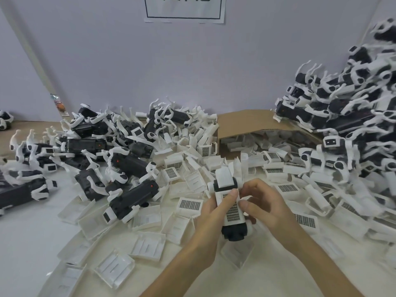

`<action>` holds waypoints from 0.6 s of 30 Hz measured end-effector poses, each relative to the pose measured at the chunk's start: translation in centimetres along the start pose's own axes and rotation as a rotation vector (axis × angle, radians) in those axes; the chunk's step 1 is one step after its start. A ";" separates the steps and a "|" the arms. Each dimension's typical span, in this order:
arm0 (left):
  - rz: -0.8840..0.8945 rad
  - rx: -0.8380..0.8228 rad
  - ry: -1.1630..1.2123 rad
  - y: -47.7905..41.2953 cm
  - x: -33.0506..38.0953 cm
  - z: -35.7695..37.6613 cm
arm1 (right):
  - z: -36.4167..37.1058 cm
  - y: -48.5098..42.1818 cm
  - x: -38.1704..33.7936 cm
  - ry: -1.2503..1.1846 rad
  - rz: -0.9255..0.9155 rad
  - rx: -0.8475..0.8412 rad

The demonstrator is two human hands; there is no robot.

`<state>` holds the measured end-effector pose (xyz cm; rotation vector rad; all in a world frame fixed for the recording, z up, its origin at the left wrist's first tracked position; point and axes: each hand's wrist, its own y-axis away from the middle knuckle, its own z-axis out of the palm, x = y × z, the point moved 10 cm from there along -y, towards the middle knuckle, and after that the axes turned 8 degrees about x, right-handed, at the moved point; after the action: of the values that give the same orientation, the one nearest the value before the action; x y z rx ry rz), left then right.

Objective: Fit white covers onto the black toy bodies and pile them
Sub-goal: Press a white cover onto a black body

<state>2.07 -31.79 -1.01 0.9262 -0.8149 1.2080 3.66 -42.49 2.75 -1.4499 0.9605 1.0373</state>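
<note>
High on the wall, a paper sign [184, 9] is cut by the frame's edge, its writing unreadable. Open table [30, 243] shows only near left; loose covers [189, 204] crowd the rest. At centre, the left hand [211, 213] closes its grip round a black toy body [235, 232], and the right hand [263, 202] pinches the white cover [232, 210] lying on it.

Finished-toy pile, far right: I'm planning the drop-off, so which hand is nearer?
Right. The right hand grips the toy on the pile side; the left hand grips its far side.
</note>
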 end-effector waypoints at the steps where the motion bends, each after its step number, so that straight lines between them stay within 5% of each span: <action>1: 0.001 0.001 0.001 0.0 0.0 0.0 | 0.0 0.0 0.0 0.002 0.001 0.000; 18: 0.043 -0.021 -0.022 0.1 0.2 0.3 | -0.4 0.3 0.2 0.011 0.014 -0.009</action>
<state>2.04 -31.96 -0.75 0.9105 -0.8679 1.2258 3.46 -42.90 2.52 -1.4598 0.9767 1.0462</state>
